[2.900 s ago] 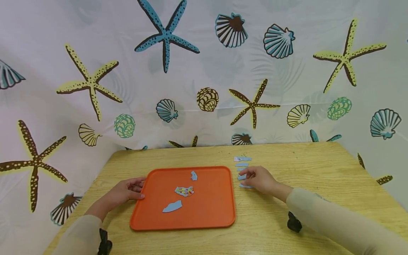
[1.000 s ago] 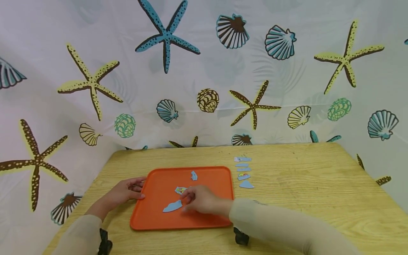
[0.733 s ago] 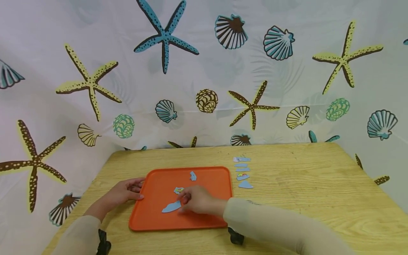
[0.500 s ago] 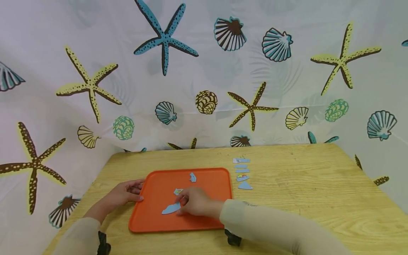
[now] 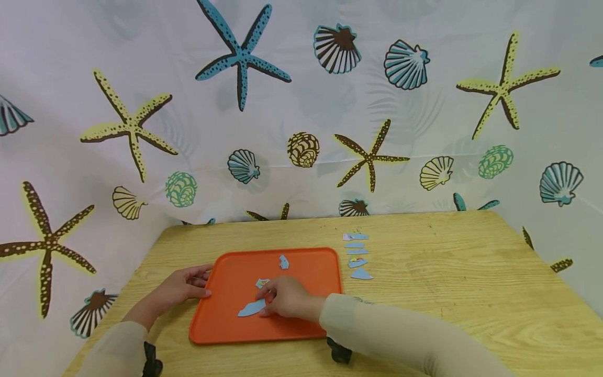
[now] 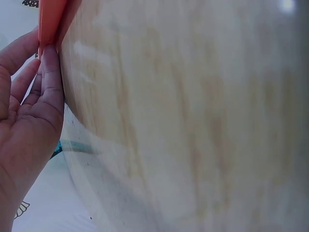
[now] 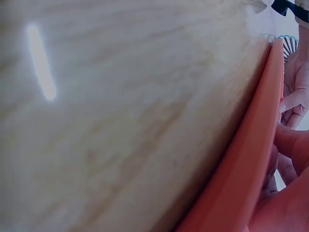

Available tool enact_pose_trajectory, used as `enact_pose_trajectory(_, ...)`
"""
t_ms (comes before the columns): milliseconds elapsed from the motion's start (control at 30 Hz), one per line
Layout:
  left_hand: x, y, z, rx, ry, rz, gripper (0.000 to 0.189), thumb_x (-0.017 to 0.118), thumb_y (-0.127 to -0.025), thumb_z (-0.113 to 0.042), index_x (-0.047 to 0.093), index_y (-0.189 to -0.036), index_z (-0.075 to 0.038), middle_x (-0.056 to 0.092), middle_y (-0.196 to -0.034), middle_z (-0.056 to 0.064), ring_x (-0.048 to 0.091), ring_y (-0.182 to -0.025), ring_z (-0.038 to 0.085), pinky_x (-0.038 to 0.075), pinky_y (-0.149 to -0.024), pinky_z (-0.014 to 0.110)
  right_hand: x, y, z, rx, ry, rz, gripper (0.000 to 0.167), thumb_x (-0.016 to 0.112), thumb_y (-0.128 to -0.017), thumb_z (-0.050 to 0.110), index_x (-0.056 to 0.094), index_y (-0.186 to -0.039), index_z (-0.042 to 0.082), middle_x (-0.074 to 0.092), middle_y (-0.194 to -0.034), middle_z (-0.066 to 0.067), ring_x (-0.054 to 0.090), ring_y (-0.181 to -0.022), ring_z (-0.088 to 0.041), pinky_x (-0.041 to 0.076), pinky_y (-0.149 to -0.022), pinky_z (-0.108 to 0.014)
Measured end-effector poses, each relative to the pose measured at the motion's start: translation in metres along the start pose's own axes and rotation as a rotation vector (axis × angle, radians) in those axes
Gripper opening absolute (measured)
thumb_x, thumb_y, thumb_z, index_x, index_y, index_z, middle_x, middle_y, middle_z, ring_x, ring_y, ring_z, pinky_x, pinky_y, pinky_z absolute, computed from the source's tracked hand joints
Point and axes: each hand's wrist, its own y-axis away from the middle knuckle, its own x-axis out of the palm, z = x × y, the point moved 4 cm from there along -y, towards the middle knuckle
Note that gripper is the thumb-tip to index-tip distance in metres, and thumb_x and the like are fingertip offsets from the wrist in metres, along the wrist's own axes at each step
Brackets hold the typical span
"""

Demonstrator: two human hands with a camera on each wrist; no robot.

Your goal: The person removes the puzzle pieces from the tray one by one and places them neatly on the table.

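In the head view my left hand holds the left rim of an orange tray, thumb on top; the left wrist view shows the fingers at the tray's edge. My right hand is low over the tray. Its thumb and forefinger close on the right end of a long light blue paper piece, covering that end. Just behind the fingers is a multicoloured piece, partly hidden. A small pale blue piece lies near the tray's back. In the right wrist view the tray's side hides most of the fingers.
Right of the tray, several light blue pieces lie in a column on the wooden table, among them a triangular piece in front and a strip at the back. A curtain printed with starfish and shells hangs behind the table.
My right hand has moved from the column of pieces onto the tray, then slightly left onto the blue piece's end. A triangular piece shows where the hand was. My left hand has stayed put.
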Motion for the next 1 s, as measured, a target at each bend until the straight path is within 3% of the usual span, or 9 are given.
enact_pose_trajectory(433,0.0012,0.0003,-0.0001,-0.028,0.014,0.005,0.077,0.075,-0.085,-0.008,0.033,-0.147,0.007,0.052,-0.127,0.020,0.054,-0.106,0.026,0.052,-0.083,0.032,0.0008,0.0054,0.0030,-0.015,0.073,-0.031,0.014,0.084,-0.077,0.017,0.077,-0.089,0.017,0.054,-0.068,0.009,0.046,-0.063,-0.004,0.038,-0.060,-0.020)
enact_pose_trajectory(1000,-0.0009,-0.0024,0.0027,-0.016,0.009,0.001,0.077,0.075,-0.085,-0.009,0.033,-0.147,0.007,0.051,-0.128,0.019,0.054,-0.106,0.026,0.052,-0.083,0.031,-0.0019,0.0050,0.0003,-0.030,-0.013,-0.026,0.014,0.083,-0.078,0.015,0.076,-0.090,0.016,0.058,-0.075,0.011,0.048,-0.069,-0.002,0.042,-0.066,-0.020)
